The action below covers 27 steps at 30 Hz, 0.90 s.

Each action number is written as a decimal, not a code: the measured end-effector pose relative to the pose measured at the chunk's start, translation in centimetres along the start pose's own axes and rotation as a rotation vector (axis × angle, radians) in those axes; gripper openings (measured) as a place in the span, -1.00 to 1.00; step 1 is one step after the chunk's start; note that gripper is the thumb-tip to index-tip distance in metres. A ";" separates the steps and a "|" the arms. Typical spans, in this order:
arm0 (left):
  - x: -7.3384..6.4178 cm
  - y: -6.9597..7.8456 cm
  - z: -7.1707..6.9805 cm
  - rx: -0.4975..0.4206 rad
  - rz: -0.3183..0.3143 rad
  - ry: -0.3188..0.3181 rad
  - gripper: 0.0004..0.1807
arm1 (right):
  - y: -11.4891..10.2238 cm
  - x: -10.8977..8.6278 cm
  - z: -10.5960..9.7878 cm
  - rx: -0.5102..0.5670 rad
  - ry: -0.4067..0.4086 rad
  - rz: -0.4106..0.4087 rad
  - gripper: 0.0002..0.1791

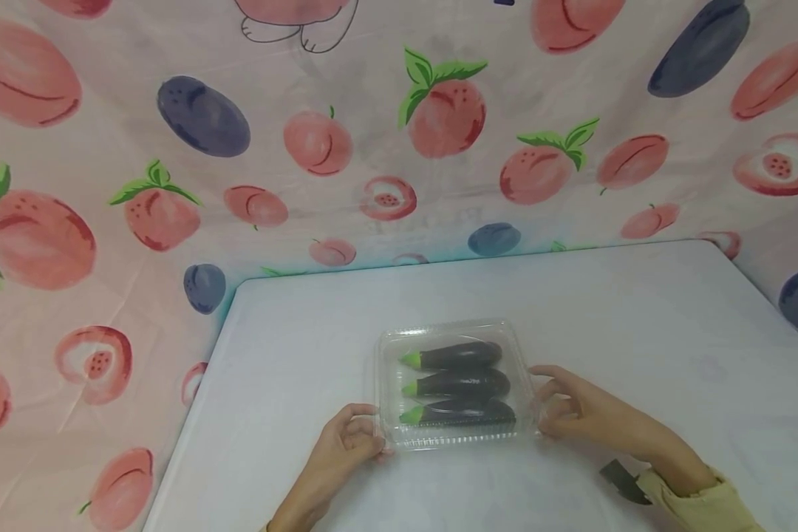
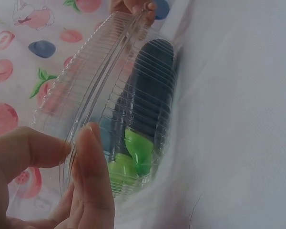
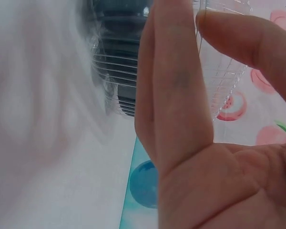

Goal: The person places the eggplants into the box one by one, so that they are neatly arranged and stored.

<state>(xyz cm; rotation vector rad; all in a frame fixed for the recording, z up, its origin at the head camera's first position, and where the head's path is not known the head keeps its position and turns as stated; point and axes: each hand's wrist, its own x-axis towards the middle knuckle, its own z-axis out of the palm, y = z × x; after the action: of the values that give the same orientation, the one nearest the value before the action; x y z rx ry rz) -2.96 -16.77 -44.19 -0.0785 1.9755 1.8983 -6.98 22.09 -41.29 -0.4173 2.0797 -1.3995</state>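
A clear plastic clamshell box point(image 1: 439, 335) with a ribbed wall lies on the white table, its lid closed. Inside are three dark purple eggplants point(image 1: 465, 384) in a row, green caps toward the left. My left hand point(image 1: 335, 451) pinches the box's flat edge at its near left corner; the left wrist view shows thumb and finger on either side of that rim point(image 2: 96, 95). On the opposite side, my right hand point(image 1: 592, 414) pinches the right edge. In the right wrist view, straight fingers point(image 3: 181, 86) cover part of the box wall.
The white tabletop point(image 1: 292, 332) spreads around the box on all sides. A cloth printed with peaches and blue fruit point(image 1: 319, 140) hangs behind and to both sides of the table. A dark device point(image 1: 625, 482) sits at the right wrist, by a pale yellow sleeve point(image 1: 698, 502).
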 end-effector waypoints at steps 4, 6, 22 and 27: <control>0.0 0.0 0.1 -0.001 0.002 0.001 -0.40 | 0.1 0.0 0.0 0.012 -0.004 0.016 -0.09; 0.0 0.0 0.1 -0.004 0.002 0.002 -0.40 | 0.1 0.1 0.1 0.012 0.000 0.023 -0.08; 0.2 0.3 0.2 0.017 0.006 0.014 -0.42 | 0.2 0.1 0.1 0.016 0.008 0.039 -0.07; 0.3 0.3 0.1 0.014 0.008 0.023 -0.42 | 0.1 0.1 0.1 0.029 0.005 0.036 -0.07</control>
<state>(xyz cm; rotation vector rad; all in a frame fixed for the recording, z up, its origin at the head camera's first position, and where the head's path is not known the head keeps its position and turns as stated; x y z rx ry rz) -3.26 -16.57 -43.98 -0.0890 2.0076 1.8966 -7.01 21.99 -41.50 -0.3632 2.0583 -1.4091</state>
